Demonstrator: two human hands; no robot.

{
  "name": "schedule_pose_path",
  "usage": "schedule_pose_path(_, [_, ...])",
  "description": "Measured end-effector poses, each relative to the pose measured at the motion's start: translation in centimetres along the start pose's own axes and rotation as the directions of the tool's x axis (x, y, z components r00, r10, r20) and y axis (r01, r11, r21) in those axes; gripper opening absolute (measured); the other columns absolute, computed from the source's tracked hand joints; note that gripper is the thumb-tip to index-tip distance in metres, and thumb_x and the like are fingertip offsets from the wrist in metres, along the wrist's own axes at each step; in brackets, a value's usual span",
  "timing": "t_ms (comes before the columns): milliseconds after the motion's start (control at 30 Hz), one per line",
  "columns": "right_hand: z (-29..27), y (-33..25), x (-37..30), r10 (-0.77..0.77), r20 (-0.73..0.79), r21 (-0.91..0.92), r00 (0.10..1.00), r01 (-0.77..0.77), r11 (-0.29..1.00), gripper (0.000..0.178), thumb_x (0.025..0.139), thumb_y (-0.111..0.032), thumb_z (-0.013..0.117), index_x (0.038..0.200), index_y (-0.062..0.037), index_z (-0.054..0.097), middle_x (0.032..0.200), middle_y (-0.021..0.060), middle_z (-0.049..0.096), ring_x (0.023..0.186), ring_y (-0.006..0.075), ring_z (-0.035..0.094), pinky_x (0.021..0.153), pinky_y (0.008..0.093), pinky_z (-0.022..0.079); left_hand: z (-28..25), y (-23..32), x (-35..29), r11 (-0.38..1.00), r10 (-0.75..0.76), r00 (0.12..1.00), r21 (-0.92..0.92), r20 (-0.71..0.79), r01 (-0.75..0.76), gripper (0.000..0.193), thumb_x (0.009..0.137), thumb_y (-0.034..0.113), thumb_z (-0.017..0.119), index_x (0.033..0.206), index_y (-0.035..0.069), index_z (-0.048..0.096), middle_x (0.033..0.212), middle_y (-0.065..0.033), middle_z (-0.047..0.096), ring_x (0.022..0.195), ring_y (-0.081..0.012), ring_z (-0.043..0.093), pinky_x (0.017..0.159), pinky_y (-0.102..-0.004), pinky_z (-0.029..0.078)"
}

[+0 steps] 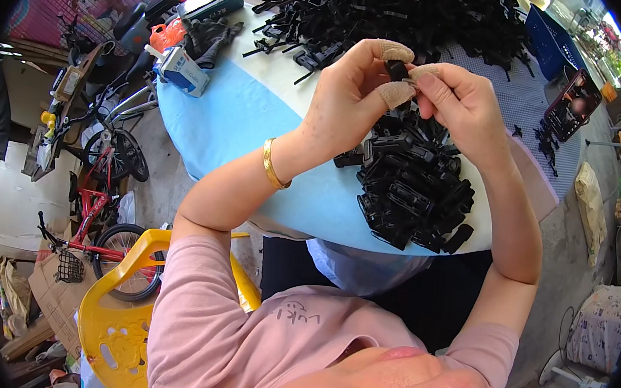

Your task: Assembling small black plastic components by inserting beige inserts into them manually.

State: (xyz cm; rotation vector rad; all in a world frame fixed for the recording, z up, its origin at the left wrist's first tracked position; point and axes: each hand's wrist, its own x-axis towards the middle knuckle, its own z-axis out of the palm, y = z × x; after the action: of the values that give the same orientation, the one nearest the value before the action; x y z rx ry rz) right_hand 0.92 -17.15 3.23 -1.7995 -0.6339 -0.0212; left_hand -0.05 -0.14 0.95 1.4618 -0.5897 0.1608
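Above the table, my left hand [354, 86] pinches a small black plastic piece [396, 71] between thumb and forefinger. My right hand [460, 104] is closed in a pinch right beside it, its fingertips meeting those of the left. What the right fingers hold is too small and hidden to make out. Tan tape wraps several fingertips, and a gold bangle [273, 163] circles my left wrist. Just below both hands lies a heap of black plastic buckle-like pieces [415, 189]. A far larger heap of black pieces with thin straps [388, 11] spreads beyond them.
A blue and cream cloth [220, 118] covers the table. Tissue box [182, 71] and dark gloves [213, 39] sit at left. A blue basket [549, 41] and propped phone [572, 105] stand at right. A yellow chair [115, 317] and red bicycle [93, 203] are left, off the table.
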Motion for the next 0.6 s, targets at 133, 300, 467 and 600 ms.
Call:
schedule_pose_path(133, [0.5,-0.3,-0.3,-0.052,-0.025,-0.069,0.998,0.051,0.996,0.019,0.089,-0.015,0.051,0.093,-0.0008,0.062,0.061,-0.0025,0.052,0.053,0.0014,0.041,0.045,0.0149,0.031,0.0,-0.5,-0.2,0.998,0.062,0.998,0.024,-0.010,-0.061,0.027,0.081,-0.003,0.057,0.106,-0.001,0.047,0.098,-0.0085,0.059,0.086,-0.0125,0.058,0.077,-0.0240,0.048])
schedule_pose_path(300, [0.7,-0.4,-0.4,-0.107,-0.060,-0.115,0.992,0.099,0.988,0.019,0.089,-0.016,0.050,0.090,0.0000,0.061,0.060,-0.0031,0.050,0.054,0.0025,0.043,0.048,0.0159,0.033,0.2,-0.2,-0.4,0.892,0.280,0.960,0.368,0.004,-0.262,0.028,0.079,-0.004,0.059,0.105,-0.003,0.048,0.092,-0.0061,0.061,0.077,-0.0081,0.058,0.069,-0.0207,0.048])
schedule_pose_path(467, [-2.8,1.0,1.1,-0.123,0.021,-0.115,0.992,0.125,0.986,0.018,0.085,-0.017,0.057,0.090,-0.0002,0.061,0.060,-0.0031,0.049,0.055,0.0035,0.043,0.049,0.0179,0.035,0.2,0.6,0.3,0.940,0.147,0.989,0.311,0.008,-0.142,0.039,0.074,-0.002,0.065,0.109,0.001,0.050,0.088,-0.0047,0.062,0.073,-0.0065,0.057,0.066,-0.0196,0.047])
schedule_pose_path(600, [-4.0,1.9,1.4,0.080,0.071,-0.548,0.994,-0.028,0.836,0.021,0.072,-0.018,0.067,0.083,-0.0001,0.062,0.059,0.0022,0.052,0.054,0.0090,0.048,0.051,0.0237,0.038,-0.2,1.4,0.2,0.954,-0.013,0.977,0.296,0.215,-0.052,0.052,0.066,0.001,0.071,0.114,0.005,0.050,0.084,-0.0043,0.063,0.072,-0.0055,0.056,0.064,-0.0200,0.046])
